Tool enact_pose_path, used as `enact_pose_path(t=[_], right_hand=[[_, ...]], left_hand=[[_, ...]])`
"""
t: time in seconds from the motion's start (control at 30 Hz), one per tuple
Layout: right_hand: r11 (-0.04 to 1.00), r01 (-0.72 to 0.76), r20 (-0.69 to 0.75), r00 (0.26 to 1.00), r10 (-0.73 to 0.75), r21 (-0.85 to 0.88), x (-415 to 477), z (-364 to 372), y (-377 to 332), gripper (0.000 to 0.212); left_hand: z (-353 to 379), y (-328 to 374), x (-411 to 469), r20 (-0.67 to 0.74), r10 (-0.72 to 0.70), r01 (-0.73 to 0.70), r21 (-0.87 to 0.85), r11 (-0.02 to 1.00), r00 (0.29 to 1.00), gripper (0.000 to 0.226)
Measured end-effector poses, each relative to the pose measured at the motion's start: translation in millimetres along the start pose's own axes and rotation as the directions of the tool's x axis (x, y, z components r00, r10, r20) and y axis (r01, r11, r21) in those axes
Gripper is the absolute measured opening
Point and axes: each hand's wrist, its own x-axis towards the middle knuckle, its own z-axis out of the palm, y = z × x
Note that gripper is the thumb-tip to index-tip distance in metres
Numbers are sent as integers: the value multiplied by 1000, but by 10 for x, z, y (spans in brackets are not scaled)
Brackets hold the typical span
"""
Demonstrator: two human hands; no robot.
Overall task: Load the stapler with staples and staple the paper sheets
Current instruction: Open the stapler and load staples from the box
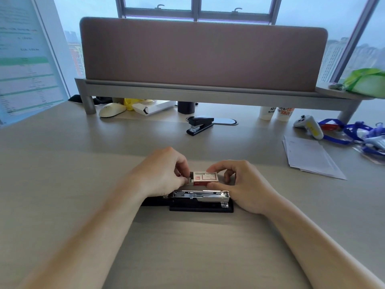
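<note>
Right hand (239, 184) is gripping the box (205, 178), left hand (164, 174) is pinching its drawer (190, 180), at the open stapler's (200, 197) far side; likely next, drawing out 1 staple strip.

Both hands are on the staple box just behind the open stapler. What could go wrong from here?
1. The left hand pinches one end of the staple box while the right hand grips its sides; a sudden pull might spill staples over the desk.
2. The left wrist lies over one end of the open stapler and could nudge it.
</note>
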Motion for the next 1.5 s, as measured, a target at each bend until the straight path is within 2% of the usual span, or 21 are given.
enact_pose_path(t=[0.2,0.3,0.4,0.53,0.63,0.77,0.9,0.97,1.1,1.27,1.4,1.5], right_hand=[[1000,-8,3,1000,8,18,-17,-5,12,24],[1000,-18,9,1000,18,11,-16,-10,18,26],[1000,-11,14,1000,11,16,-22,-13,2,36],[988,-10,-74,997,22,151,1,-54,-29,28],[970,29,-187,982,17,241,-11,-95,-129,24],[976,94,-216,975,-50,198,-58,-52,-293,25],[980,108,-225,972,-69,167,-94,-31,-348,27],[980,137,-254,962,-97,146,-109,-24,-374,23],[983,167,-329,935,-131,82,-113,-5,-383,12],[987,155,-337,932,-134,38,-122,-11,-395,7],[981,102,-315,948,-45,167,-100,-22,-379,3],[966,71,-282,959,1,247,-83,-14,-362,5]], left_hand=[[-16,4,-14,-1,1,-1,-45,999,1000,9],[-50,5,-17,-4,-28,26,-208,978,1000,10],[-76,-23,19,-97,-81,42,-347,937,992,12],[-74,-5,51,-80,-133,61,-591,804,988,8],[-69,33,64,-64,-168,79,-683,726,984,7],[-45,45,73,-102,-175,57,-692,720,979,7],[-8,130,41,-88,-102,17,-668,744,991,8],[32,190,27,-93,-70,-8,-656,755,993,8],[72,250,7,-100,-93,3,-663,749,991,10],[72,261,-7,-79,-95,13,-699,715,992,8],[60,267,-15,-99,-55,-33,-717,696,994,7],[74,225,-4,-218,8,-136,-579,804,976,11]])
